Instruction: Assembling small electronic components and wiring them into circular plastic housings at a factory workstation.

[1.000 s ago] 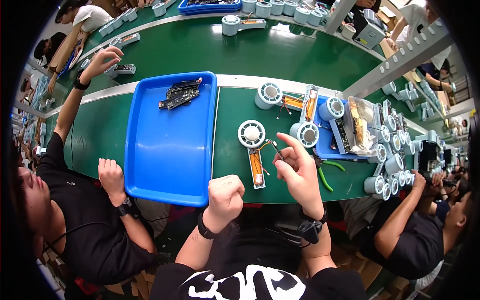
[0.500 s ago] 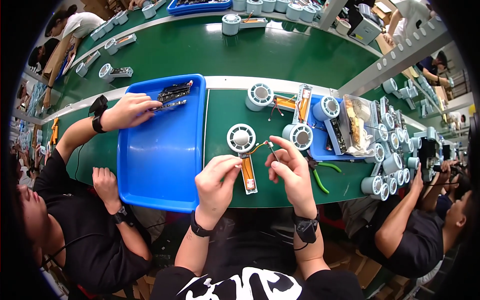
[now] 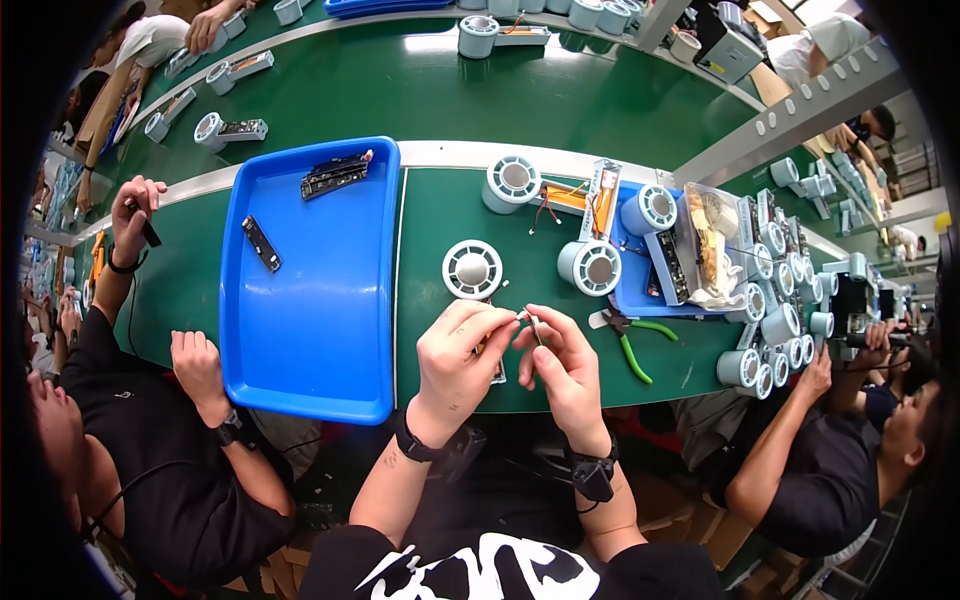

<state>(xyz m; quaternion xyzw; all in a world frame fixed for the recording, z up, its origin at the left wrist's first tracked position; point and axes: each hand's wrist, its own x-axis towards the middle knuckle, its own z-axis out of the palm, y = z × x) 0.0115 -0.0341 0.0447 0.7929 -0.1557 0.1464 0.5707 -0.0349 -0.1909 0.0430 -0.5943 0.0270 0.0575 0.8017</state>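
Both my hands are close together over the table's near edge. My left hand (image 3: 465,350) is closed, its thumb and forefinger pinching a small white connector (image 3: 522,315). My right hand (image 3: 562,368) is also closed, on a thin dark piece (image 3: 536,328) seen edge-on, with its tip almost at the connector. I cannot tell whether the two touch, or exactly what the thin piece is. Just beyond my fingers lies a light-blue handheld fan (image 3: 472,270) with a round slotted head. My left hand hides most of its open handle and the wires there.
At left stands a blue tray (image 3: 305,330) with black circuit boards (image 3: 335,176); a co-worker sits beside it. Green-handled cutters (image 3: 632,350) lie right of my hands. Farther right are a smaller blue bin (image 3: 632,290), more fans (image 3: 590,268) and another person.
My hands have come together, the left pinching the connector near the right's thin piece. The co-worker's hand has left the tray holding a dark piece; one board now lies apart at the tray's left.
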